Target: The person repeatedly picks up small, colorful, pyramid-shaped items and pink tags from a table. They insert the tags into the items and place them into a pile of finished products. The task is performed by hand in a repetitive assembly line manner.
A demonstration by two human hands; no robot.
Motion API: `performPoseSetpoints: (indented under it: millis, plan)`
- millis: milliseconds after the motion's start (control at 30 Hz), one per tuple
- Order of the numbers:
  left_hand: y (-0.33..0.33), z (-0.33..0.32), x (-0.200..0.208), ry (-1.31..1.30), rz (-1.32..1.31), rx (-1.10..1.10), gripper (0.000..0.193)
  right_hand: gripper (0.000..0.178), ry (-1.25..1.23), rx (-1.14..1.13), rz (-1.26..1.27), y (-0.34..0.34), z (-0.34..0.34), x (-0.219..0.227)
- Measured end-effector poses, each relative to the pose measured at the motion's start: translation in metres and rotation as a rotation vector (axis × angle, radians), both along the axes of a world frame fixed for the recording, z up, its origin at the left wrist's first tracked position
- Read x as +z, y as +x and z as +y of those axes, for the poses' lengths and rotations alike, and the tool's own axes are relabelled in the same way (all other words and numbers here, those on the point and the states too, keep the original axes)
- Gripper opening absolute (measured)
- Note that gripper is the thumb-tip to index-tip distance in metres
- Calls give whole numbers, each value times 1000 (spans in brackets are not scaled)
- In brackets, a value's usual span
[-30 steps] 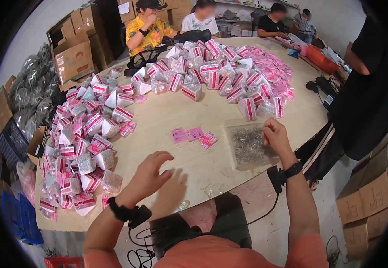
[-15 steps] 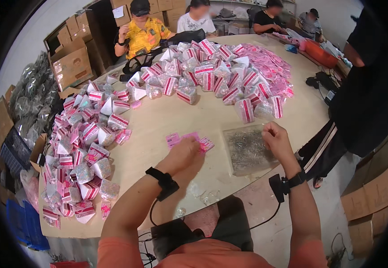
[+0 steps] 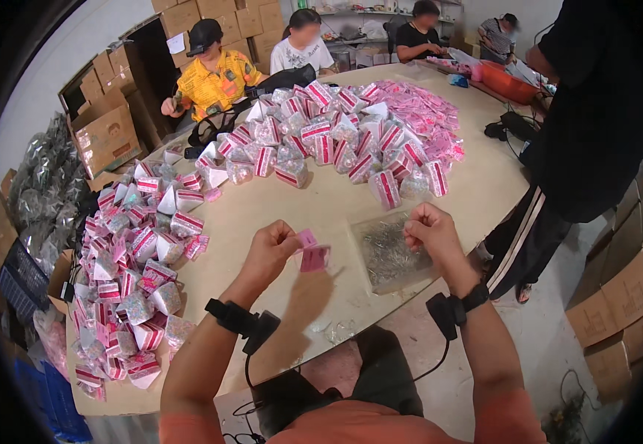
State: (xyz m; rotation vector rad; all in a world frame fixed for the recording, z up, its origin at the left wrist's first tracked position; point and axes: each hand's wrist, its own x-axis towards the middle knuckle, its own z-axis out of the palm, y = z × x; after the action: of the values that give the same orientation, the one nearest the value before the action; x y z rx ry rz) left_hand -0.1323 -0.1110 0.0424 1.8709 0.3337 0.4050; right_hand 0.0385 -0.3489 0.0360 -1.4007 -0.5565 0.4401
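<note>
Between thumb and fingers my left hand (image 3: 268, 253) pinches a pink card (image 3: 312, 257), held up off the table. The card looks folded or made of two parts. My right hand (image 3: 437, 235) has its fingertips pressed together over the right side of a shallow clear tray (image 3: 359, 260). Whether a small piece sits in that pinch is too fine to see. Many thin, silvery, pin-like metal pieces (image 3: 394, 250) fill the tray. Both wrists wear black bands with small cabled devices.
Wedge-shaped clear packs (image 3: 292, 174) with pink-striped white cards are heaped along the far side, and more packs (image 3: 143, 244) at the left. Flat pink cards (image 3: 417, 107) lie beyond. A person in black (image 3: 595, 133) stands close at the right. Several other people sit behind the table (image 3: 262, 200).
My left hand has risen from the pink cards on the table and now holds a card up. The right hand stays pinched over the tray. The whole view has shifted slightly.
</note>
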Motion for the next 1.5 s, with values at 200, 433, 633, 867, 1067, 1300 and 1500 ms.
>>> performPoseSetpoints:
  millis: [200,433,633,867,1067,1300,1500]
  plan:
    - [-19,-10,7,-345,-27,31,12,5,120,44,76,-54,19,19]
    - [-38,-39,21,-553,-57,52,7,5,218,166,50,-107,37,24]
    - [-58,-60,27,-533,-136,54,3,5,242,167,-11,-135,41,29]
    - [-67,-75,33,-478,-158,105,9,6,137,51,-344,-146,44,17]
    - [-66,-73,27,-411,-171,101,10,8,99,-49,-636,-151,47,15]
    - [-68,-72,31,-443,-120,78,9,8,100,-48,-668,-150,48,14]
    - [-68,-72,33,-492,-57,93,8,7,118,-86,-681,-143,47,7]
